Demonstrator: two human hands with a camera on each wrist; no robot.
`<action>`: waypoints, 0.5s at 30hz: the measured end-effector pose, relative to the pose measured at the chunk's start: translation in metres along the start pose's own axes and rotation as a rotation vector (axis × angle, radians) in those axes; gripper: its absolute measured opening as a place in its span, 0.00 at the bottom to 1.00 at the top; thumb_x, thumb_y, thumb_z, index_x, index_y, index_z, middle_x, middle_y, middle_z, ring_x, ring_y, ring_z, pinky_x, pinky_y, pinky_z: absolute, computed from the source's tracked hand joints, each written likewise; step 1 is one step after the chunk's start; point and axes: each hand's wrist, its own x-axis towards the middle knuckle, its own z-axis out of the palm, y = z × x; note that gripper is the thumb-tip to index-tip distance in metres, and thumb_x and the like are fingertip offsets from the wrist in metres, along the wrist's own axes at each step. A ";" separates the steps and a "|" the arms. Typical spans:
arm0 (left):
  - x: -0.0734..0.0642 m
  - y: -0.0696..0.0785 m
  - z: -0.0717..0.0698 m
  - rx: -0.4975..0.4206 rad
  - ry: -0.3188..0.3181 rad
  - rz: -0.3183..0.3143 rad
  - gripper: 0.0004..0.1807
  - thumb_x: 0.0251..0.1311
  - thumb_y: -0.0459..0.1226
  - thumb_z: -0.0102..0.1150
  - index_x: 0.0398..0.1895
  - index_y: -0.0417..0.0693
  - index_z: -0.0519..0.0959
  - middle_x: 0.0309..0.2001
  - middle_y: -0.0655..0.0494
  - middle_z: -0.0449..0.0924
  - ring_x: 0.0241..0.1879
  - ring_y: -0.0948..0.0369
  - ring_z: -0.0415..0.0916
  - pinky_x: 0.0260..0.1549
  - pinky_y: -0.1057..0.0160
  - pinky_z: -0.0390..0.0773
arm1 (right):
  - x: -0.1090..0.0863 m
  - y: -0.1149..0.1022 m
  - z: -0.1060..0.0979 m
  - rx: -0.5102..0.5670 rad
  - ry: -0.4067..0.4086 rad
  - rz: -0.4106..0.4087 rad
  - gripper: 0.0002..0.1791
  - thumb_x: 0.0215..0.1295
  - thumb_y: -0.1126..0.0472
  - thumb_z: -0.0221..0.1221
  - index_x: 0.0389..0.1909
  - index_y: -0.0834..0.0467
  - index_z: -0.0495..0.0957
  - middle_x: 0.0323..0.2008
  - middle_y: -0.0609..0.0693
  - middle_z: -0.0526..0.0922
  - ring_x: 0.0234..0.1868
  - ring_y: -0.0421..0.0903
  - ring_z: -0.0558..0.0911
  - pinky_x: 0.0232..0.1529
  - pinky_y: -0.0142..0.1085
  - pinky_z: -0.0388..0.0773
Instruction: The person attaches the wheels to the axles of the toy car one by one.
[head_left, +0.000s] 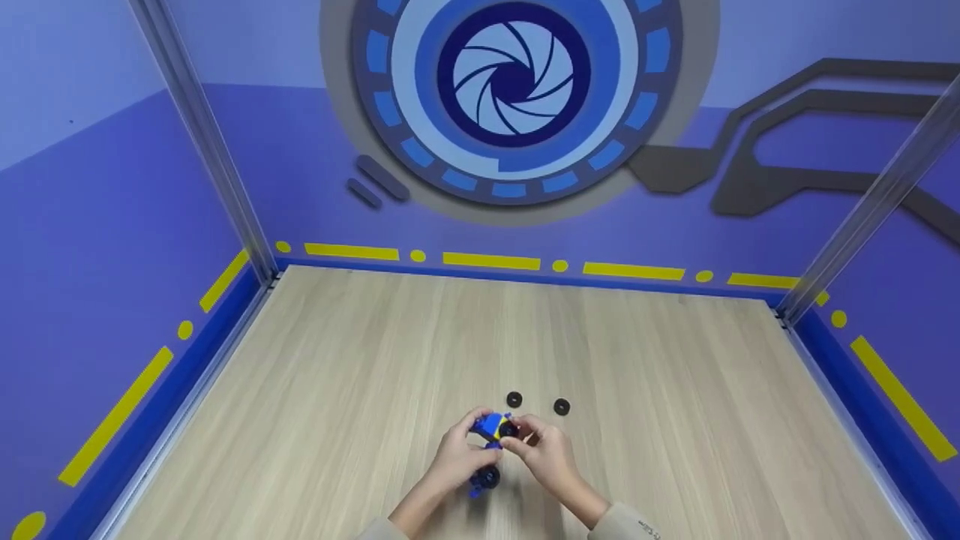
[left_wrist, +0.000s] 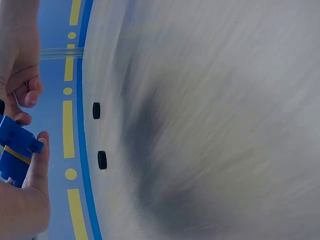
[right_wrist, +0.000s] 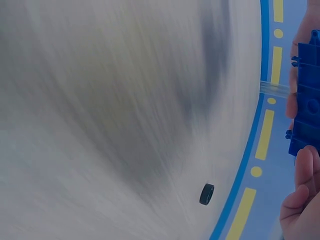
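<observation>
A blue toy car (head_left: 491, 425) with a yellow stripe is held above the table near its front edge. My left hand (head_left: 455, 454) grips the car's side, thumb toward me. At the car's far end, the fingers and thumb of my right hand (head_left: 551, 454) pinch a black wheel (head_left: 508, 429) against it. Another black wheel (head_left: 487, 476) shows at the near end. The left wrist view catches the blue body (left_wrist: 15, 145) at its edge, and the right wrist view shows a ribbed blue underside (right_wrist: 307, 95) with small side pegs.
Two loose black tires (head_left: 514, 400) (head_left: 562, 406) lie on the wooden table (head_left: 390, 360) just beyond the hands. Blue-purple panels with yellow dashes wall the table at the back and both sides. Metal posts (head_left: 217, 150) stand at the back corners.
</observation>
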 end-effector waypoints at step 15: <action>0.003 -0.008 0.001 -0.064 -0.020 0.007 0.37 0.44 0.35 0.61 0.61 0.47 0.59 0.52 0.40 0.66 0.32 0.61 0.78 0.37 0.59 0.75 | -0.005 0.003 -0.001 0.009 -0.015 -0.017 0.20 0.51 0.49 0.60 0.41 0.56 0.74 0.26 0.45 0.78 0.22 0.31 0.71 0.24 0.25 0.70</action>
